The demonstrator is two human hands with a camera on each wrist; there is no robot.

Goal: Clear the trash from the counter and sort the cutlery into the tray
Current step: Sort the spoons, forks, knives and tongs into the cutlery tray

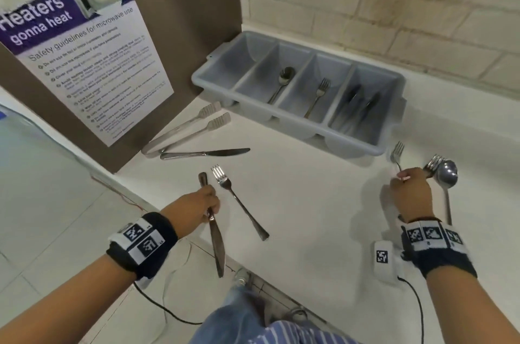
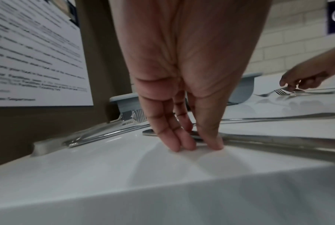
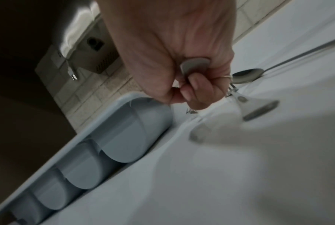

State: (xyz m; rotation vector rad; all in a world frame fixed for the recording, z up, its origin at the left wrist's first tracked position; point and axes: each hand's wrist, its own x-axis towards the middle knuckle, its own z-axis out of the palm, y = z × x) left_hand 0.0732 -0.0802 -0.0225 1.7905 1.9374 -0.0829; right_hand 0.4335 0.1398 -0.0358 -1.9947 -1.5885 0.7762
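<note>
Pinching a stiff, slick knife (image 1: 215, 231) mid-handle in my left hand (image 1: 201, 207); at three o'clock my right hand (image 1: 412, 191) curls around a light fork (image 1: 397, 156).

You see a microwave safety poster (image 1: 84, 62) fixed to a brown panel (image 1: 191, 6). To the right of the panel runs a pale tiled wall (image 1: 394, 6), and at the panel's foot lie metal tongs (image 1: 183, 130). Below the panel, pale floor tiles (image 1: 42, 203) show.
</note>
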